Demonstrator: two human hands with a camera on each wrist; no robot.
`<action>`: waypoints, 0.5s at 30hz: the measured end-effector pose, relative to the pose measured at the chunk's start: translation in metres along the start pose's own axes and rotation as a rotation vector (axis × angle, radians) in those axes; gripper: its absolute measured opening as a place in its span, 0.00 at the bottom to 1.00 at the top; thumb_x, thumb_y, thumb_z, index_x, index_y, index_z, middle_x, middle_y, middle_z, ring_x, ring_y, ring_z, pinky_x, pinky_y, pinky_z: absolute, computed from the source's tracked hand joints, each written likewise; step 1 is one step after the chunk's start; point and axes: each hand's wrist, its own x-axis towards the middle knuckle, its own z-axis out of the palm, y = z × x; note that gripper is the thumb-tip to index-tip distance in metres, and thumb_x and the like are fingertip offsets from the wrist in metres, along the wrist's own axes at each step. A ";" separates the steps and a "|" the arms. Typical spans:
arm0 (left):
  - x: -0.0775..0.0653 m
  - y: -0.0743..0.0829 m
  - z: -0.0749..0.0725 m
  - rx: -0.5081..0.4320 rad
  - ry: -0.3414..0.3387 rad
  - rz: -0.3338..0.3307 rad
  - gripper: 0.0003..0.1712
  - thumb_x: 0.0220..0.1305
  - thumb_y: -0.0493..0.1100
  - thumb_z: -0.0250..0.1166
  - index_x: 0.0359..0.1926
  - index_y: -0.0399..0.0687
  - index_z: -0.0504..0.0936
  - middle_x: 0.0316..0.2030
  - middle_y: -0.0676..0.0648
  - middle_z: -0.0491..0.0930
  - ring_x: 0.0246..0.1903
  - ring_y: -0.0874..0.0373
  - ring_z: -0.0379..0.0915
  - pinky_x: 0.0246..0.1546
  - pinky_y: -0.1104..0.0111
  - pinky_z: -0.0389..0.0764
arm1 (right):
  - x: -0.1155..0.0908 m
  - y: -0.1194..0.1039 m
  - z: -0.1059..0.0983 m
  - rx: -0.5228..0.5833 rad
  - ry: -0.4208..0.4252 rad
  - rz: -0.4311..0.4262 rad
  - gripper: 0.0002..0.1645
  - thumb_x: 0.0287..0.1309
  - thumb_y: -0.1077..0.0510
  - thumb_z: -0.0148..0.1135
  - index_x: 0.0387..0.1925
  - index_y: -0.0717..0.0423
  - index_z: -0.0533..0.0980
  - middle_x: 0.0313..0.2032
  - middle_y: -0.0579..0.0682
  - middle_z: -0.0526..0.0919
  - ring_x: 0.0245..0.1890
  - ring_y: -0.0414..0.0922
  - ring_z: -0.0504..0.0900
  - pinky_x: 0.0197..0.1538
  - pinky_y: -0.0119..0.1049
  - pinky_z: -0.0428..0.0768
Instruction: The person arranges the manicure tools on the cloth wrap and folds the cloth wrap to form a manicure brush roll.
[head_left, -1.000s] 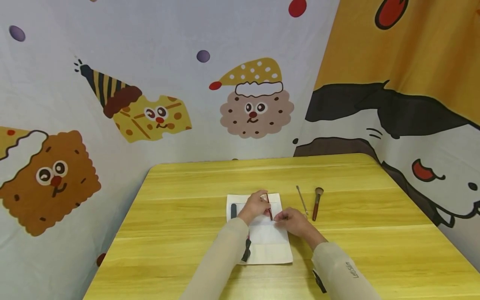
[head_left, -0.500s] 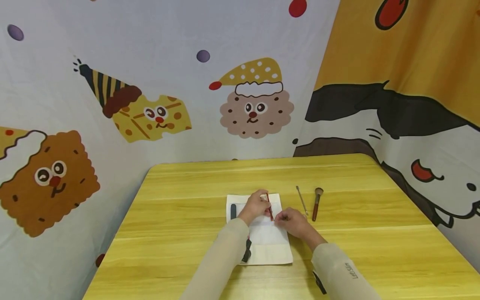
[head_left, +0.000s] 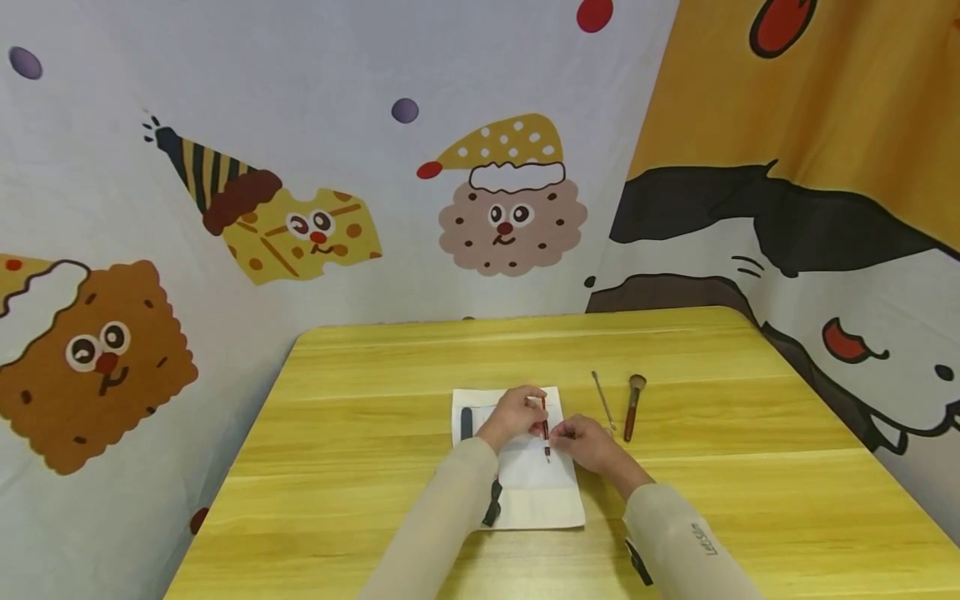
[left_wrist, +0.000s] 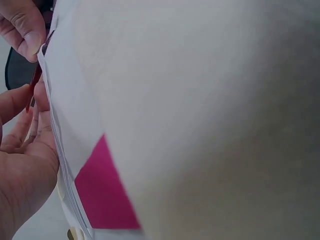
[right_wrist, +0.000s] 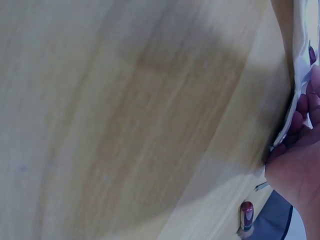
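A flat white case with cream bands (head_left: 536,507) lies on the wooden table in the head view. Over its upper part, my left hand (head_left: 516,414) pinches a thin red stick (head_left: 547,450) with a dark and silver lower end. In the left wrist view, the red stick (left_wrist: 36,75) sits between thumb and fingers beside the case's layered edge. My right hand (head_left: 588,442) pinches the case's right edge, close to the stick. The right wrist view shows its curled fingers (right_wrist: 302,120) on that edge. Whether the stick lies inside a pocket is unclear.
Right of the case lie a thin metal rod (head_left: 603,400) and a thick brush (head_left: 632,417) with a red-brown handle. A dark rounded strip (head_left: 467,422) shows at the case's left side. Behind the table (head_left: 360,367) hangs a cartoon-printed curtain (head_left: 337,100).
The red stick has moved down towards me and slightly right with my left hand, and its silver end now shows lower over the case. My right hand stays at the edge.
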 end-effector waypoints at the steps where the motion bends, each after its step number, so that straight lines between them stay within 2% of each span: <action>1: 0.000 -0.001 0.000 0.004 0.004 0.006 0.20 0.65 0.29 0.64 0.58 0.37 0.77 0.30 0.44 0.81 0.26 0.56 0.79 0.31 0.66 0.83 | 0.000 0.000 0.000 -0.006 0.001 0.008 0.05 0.63 0.62 0.63 0.32 0.59 0.82 0.34 0.49 0.77 0.35 0.44 0.72 0.41 0.38 0.71; 8: -0.005 -0.002 -0.002 -0.055 0.017 0.008 0.21 0.60 0.25 0.66 0.55 0.31 0.78 0.32 0.42 0.83 0.31 0.54 0.81 0.35 0.65 0.84 | -0.001 -0.002 0.000 -0.020 -0.003 0.038 0.04 0.63 0.62 0.64 0.32 0.58 0.82 0.35 0.49 0.78 0.37 0.45 0.73 0.42 0.39 0.72; 15: -0.011 0.000 -0.006 0.003 0.010 -0.003 0.22 0.58 0.27 0.68 0.55 0.34 0.79 0.32 0.44 0.82 0.29 0.58 0.79 0.35 0.67 0.82 | 0.000 -0.001 0.001 -0.021 0.001 0.004 0.04 0.63 0.64 0.63 0.32 0.59 0.82 0.34 0.49 0.79 0.36 0.44 0.74 0.42 0.39 0.73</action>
